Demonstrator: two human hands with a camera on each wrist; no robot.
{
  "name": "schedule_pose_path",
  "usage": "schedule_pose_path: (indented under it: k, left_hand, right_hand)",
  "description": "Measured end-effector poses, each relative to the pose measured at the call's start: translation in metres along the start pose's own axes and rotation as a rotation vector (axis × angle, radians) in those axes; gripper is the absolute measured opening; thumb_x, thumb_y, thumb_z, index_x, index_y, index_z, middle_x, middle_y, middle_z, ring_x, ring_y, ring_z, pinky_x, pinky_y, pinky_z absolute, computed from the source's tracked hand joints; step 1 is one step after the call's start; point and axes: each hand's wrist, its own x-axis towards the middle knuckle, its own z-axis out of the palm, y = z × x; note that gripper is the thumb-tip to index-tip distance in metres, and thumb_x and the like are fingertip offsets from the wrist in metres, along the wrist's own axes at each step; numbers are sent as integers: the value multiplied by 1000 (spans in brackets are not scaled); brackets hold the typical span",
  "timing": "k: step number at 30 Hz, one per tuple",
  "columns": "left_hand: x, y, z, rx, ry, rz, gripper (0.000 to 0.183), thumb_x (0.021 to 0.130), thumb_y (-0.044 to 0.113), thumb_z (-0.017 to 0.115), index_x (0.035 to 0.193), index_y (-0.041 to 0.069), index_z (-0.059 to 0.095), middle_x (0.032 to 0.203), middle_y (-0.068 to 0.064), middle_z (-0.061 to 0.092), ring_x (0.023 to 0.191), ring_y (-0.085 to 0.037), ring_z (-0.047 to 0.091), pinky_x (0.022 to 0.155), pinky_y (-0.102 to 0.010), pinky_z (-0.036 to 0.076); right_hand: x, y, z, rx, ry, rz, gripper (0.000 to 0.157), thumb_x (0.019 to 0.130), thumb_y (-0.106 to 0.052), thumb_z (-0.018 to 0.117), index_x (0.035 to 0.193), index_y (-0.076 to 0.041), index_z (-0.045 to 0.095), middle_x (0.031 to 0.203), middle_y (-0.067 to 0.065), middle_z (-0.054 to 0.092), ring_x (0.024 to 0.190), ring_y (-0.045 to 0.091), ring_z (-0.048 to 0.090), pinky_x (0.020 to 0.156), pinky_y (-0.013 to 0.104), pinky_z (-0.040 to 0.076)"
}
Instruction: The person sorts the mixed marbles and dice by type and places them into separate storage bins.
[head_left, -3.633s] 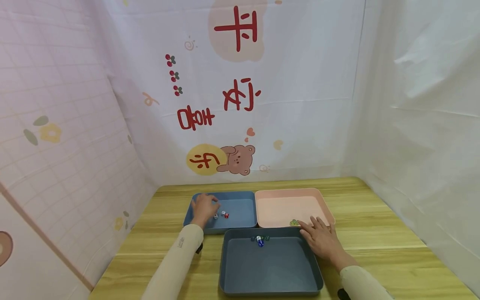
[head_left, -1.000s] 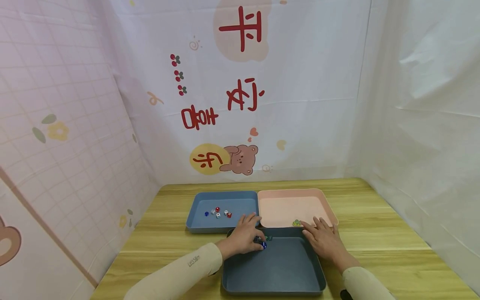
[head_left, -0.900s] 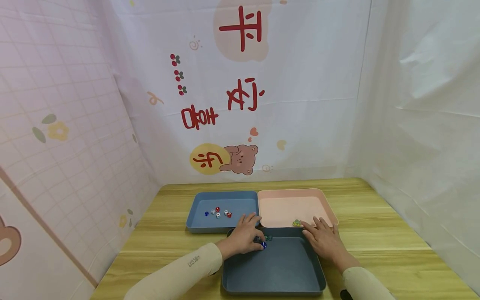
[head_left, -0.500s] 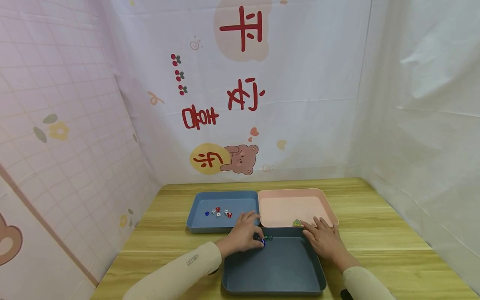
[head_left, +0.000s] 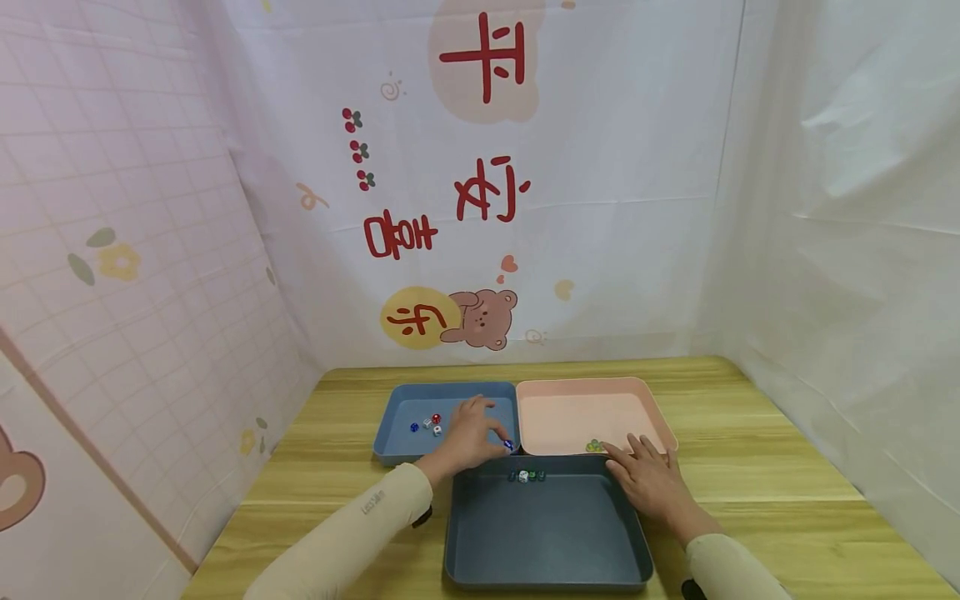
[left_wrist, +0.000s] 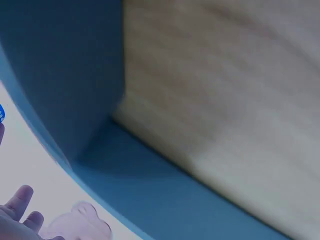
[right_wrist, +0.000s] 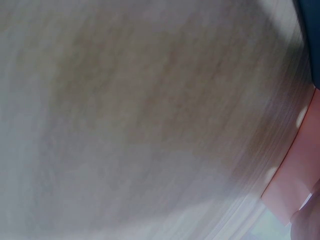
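My left hand [head_left: 467,433] pinches a blue die [head_left: 508,445] between thumb and index finger, over the front right part of the blue tray [head_left: 480,406]. In the left wrist view, a sliver of the blue die [left_wrist: 1,113] shows at the left edge. Red, white and blue dice [head_left: 437,431] lie in the blue tray. A white die [head_left: 523,477] and green dice [head_left: 537,476] sit along the far side of the dark grey tray [head_left: 551,542]. My right hand [head_left: 651,482] rests at that tray's far right corner, fingers reaching onto the pink tray's rim.
Small green pieces [head_left: 594,446] lie in the near part of the pink tray [head_left: 577,408], beside the right fingertips. All the trays stand on a wooden table [head_left: 757,483]. White printed cloth [head_left: 630,167] hangs behind and at both sides.
My left hand has gone from the blue tray to the dark grey tray, taken hold of the blue die, and lifted it back over the blue tray. The right hand stays put.
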Motion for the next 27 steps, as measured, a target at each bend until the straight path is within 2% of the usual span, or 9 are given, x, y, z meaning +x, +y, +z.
schedule_pose_path:
  k: [5, 10, 17, 22, 27]
  left_hand:
    - [4, -22, -12, -24, 54, -109, 14, 80, 31, 84, 87, 19, 80, 140, -17, 51, 136, -40, 36, 112, -67, 18]
    - [5, -49, -22, -26, 109, -220, 14, 82, 29, 82, 88, 17, 79, 141, -20, 49, 135, -42, 35, 112, -66, 16]
    - [-7, -90, -35, -24, 189, -357, 16, 83, 24, 81, 89, 11, 77, 138, -25, 50, 132, -48, 37, 109, -71, 14]
    - [-17, -109, -40, 41, 176, -450, 16, 82, 25, 81, 88, 11, 77, 134, -26, 53, 131, -47, 38, 107, -73, 14]
    - [-23, -115, -41, 78, 135, -493, 15, 82, 25, 82, 86, 10, 77, 132, -27, 54, 131, -48, 38, 106, -73, 16]
  right_hand:
    - [0, 0, 0, 4, 2, 0, 45, 106, -39, 45, 142, -16, 56, 148, 28, 42, 138, 51, 33, 104, 77, 13]
    - [0, 1, 0, 6, 6, 2, 45, 106, -39, 45, 142, -15, 56, 148, 28, 42, 138, 51, 33, 105, 77, 13]
    - [0, 0, -2, 5, 11, 0, 45, 106, -38, 45, 142, -15, 56, 148, 28, 42, 137, 51, 33, 105, 77, 14]
    - [0, 0, -2, 5, -1, 7, 45, 106, -39, 44, 143, -15, 56, 148, 28, 42, 138, 51, 32, 105, 77, 14]
    - [0, 0, -2, 7, 0, 8, 45, 106, -39, 44, 143, -15, 56, 148, 28, 42, 138, 51, 32, 105, 77, 13]
